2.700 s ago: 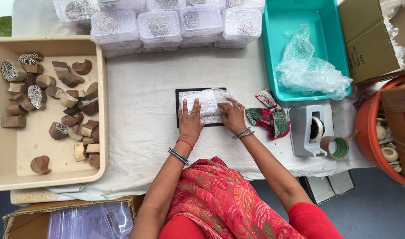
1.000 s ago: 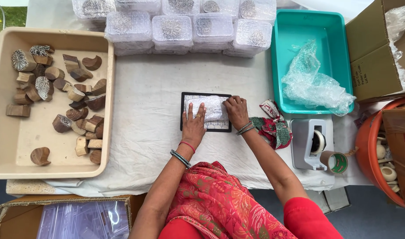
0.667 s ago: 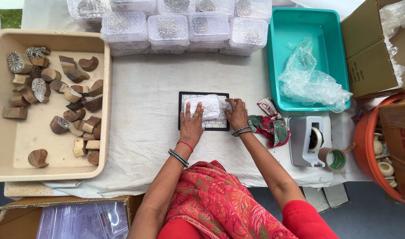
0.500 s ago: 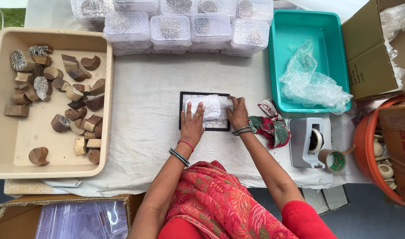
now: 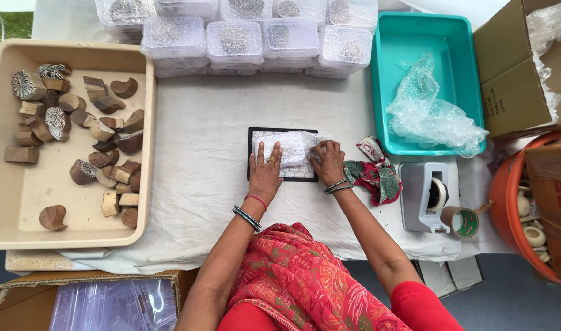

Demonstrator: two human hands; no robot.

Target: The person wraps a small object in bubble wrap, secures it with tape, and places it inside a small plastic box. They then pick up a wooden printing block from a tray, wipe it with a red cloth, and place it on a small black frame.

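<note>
- Nearest the camera, the person's red patterned garment point(image 5: 305, 276) and both forearms reach forward over the white cloth-covered table point(image 5: 194, 153).
- The left hand point(image 5: 265, 173) lies flat, fingers spread and open, pressing down on the near left part of a bubble-wrapped bundle point(image 5: 289, 149); it grips nothing.
- The right hand point(image 5: 328, 162) is curled at the bundle's right end, fingertips pinching or tucking the loose wrap there; how firmly it grips I cannot tell.
- The step in hand looks like closing the wrap around the piece inside: one hand pins it while the other folds in the end. The next move would call for keeping the fold held down while something is fetched to fasten it, judging by the grey tape dispenser point(image 5: 428, 196) just to the right.
- The bundle is a small, whitish, soft-edged packet; what is inside is hidden by the wrap. It sits on a dark-framed rectangular pad point(image 5: 253, 138) in the middle of the table.
- Beside the right wrist lies a red and green patterned cloth point(image 5: 372, 171).
- Left is a beige tray point(image 5: 23, 202) with carved wooden printing blocks point(image 5: 90, 132).
- Farther back, a teal tub point(image 5: 458, 55) holds loose bubble wrap point(image 5: 430, 113), and clear lidded boxes point(image 5: 234, 40) are stacked along the far edge.
</note>
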